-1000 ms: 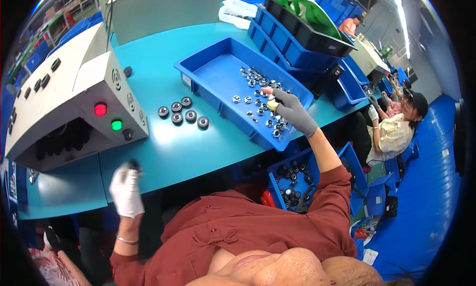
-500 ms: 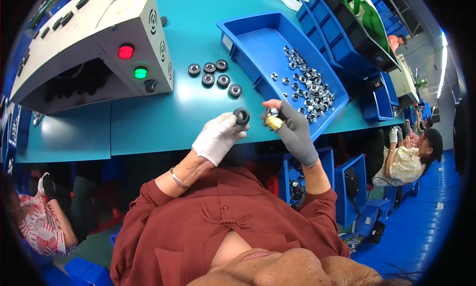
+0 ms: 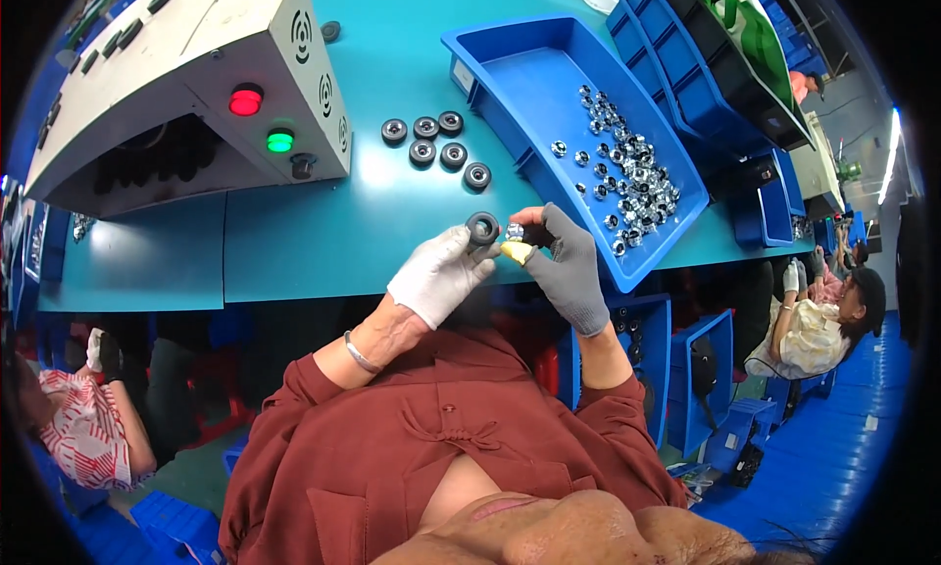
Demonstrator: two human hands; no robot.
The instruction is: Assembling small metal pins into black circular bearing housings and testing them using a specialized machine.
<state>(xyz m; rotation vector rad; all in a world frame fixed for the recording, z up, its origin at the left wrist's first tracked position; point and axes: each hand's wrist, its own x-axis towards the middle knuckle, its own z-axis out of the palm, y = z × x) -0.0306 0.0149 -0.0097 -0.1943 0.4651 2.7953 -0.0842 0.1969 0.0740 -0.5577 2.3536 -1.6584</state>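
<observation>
My left hand [image 3: 431,281], in a white glove, pinches a small black toy tyre [image 3: 482,217] above the near edge of the table, its round opening facing up. Close to its right side, my right hand [image 3: 571,276] holds a shiny silver wheel hub [image 3: 515,232] between its fingertips. That hand wears a grey glove with bare fingertips, and a yellow cover wraps the thumb. Only a narrow gap shows between hub and tyre. Beyond my hands, several tyres with silver centres [image 3: 453,155] lie on the teal table [image 3: 392,232].
On the right, a blue tray [image 3: 520,75] holds many silver hubs [image 3: 637,183]. A cream machine [image 3: 245,46] with red and green lamps stands at the left. Blue bins [image 3: 701,369] sit below the table edge. Co-workers sit at far left and far right [image 3: 804,320].
My right hand has moved left with the hub, bringing it close beside the tyre. The left hand keeps its pinch on the tyre. The whole view has shifted slightly.
</observation>
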